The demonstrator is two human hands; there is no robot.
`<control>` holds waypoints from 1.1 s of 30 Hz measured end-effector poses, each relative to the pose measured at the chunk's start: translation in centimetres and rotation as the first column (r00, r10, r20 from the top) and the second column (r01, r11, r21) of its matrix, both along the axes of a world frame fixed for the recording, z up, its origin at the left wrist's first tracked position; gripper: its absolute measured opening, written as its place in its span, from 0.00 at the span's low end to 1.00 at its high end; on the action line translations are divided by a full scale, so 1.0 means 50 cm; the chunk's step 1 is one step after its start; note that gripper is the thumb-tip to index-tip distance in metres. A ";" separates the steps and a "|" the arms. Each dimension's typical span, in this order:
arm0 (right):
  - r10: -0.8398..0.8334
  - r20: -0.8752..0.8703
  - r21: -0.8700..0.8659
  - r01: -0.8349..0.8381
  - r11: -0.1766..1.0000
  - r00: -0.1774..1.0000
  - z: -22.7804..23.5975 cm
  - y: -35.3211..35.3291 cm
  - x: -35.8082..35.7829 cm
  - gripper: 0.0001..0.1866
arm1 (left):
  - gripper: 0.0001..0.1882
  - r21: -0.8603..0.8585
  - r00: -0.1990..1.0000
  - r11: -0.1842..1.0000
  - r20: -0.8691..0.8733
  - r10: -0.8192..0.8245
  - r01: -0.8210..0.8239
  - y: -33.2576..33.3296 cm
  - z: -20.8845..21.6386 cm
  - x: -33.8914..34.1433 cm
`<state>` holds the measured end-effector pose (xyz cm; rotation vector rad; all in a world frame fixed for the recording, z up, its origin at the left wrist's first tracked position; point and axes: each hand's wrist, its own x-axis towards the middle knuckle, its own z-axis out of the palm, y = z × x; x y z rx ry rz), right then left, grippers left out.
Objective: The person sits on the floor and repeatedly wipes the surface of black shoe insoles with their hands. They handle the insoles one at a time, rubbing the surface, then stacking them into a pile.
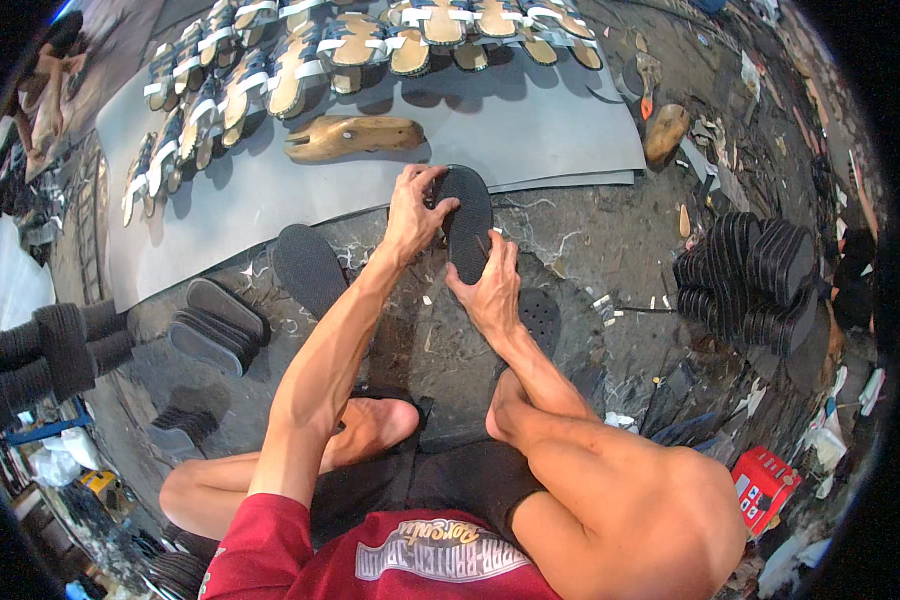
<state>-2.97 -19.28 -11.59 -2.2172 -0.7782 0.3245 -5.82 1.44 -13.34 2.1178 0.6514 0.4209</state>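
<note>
A black textured shoe sole (470, 212) is held between my hands above the floor, its toe end pointing away from me. My left hand (413, 212) grips its far left edge, fingers curled over the top and thumb against the side. Around the nearer end, my right hand (491, 287) closes with the thumb on the left and the fingers on the right. Another black sole (308, 268) lies flat on the floor left of my left forearm. Beside my right wrist is a dark piece with round holes (540, 318), partly covered by the wrist.
Ahead, a grey sheet (530, 140) bears several sandals (355, 42) with white straps and a wooden shoe last (355, 137). Another last (667, 135) stands at its right. Sole stacks rise at right (745, 275) and left (215, 325). A red box (765, 488) sits near my knee.
</note>
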 end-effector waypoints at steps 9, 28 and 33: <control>0.015 0.005 0.004 -0.015 1.000 1.000 -0.004 0.002 0.007 0.47 | 0.25 -0.107 0.994 0.992 0.078 0.074 -0.065 0.011 -0.001 0.011; 0.176 -0.022 -0.024 -0.176 0.984 0.984 0.023 -0.074 0.045 0.33 | 0.27 0.082 0.993 0.996 0.107 -0.041 0.032 0.034 -0.032 0.020; 0.340 0.023 -0.050 -0.339 0.940 0.940 0.053 -0.113 0.000 0.42 | 0.28 0.000 1.000 1.000 0.013 -0.015 0.015 0.031 -0.026 0.016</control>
